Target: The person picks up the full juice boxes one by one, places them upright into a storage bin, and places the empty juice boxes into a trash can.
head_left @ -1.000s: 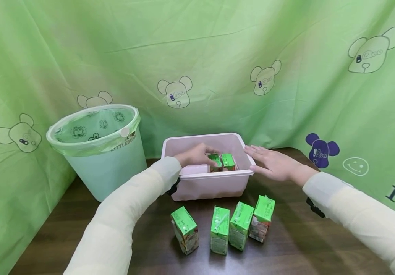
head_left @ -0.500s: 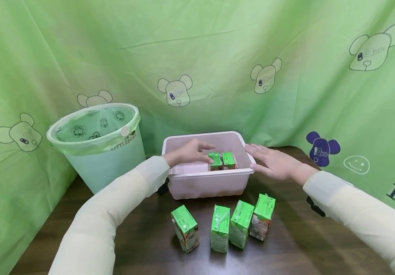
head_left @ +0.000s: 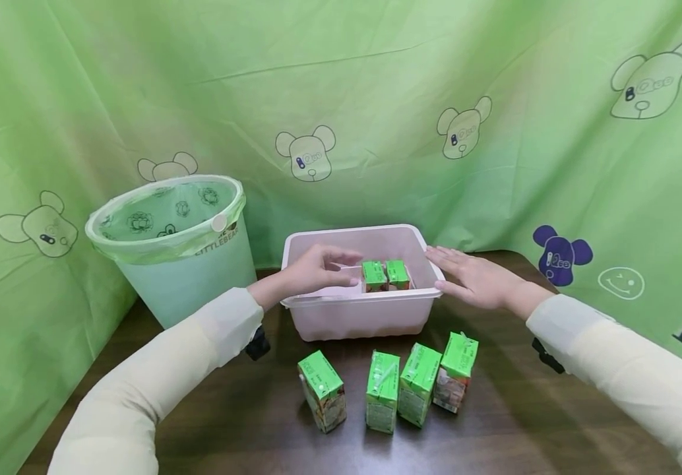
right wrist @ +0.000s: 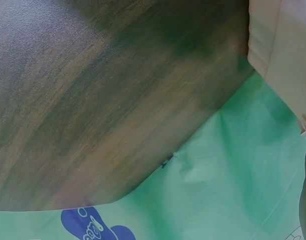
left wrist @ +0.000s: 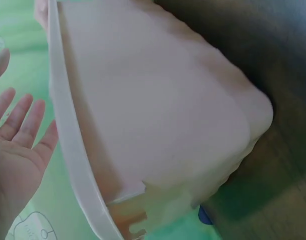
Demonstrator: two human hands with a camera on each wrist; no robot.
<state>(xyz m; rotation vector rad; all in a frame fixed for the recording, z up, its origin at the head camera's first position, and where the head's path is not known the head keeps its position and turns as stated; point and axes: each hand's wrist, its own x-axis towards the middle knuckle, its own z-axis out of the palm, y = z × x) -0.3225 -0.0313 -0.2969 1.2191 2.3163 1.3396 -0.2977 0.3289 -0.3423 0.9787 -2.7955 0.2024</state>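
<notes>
Boxes [head_left: 374, 275] with green tops, two in all, stand side by side inside the pink tub [head_left: 361, 320] at the middle of the head view. Four more boxes [head_left: 383, 389] stand low in the frame on the brown worktop [head_left: 246, 415], one a bit apart from three close ones. The person's left hand [head_left: 311, 272] hangs over the tub, loose and holding nothing, near the two boxes but not touching. The right hand [head_left: 477, 280] rests its straight fingers on the tub's right rim. The boxes look like card, likely light, smooth and a bit slippery; a hard squeeze might dent them, so two sides just under the green top seem best to hold.

In the left wrist view, the left hand is at the left edge, fingers spread, by the tub's rim.

In the right wrist view, the tub is at the upper right; the right hand cannot be made out well.
</notes>
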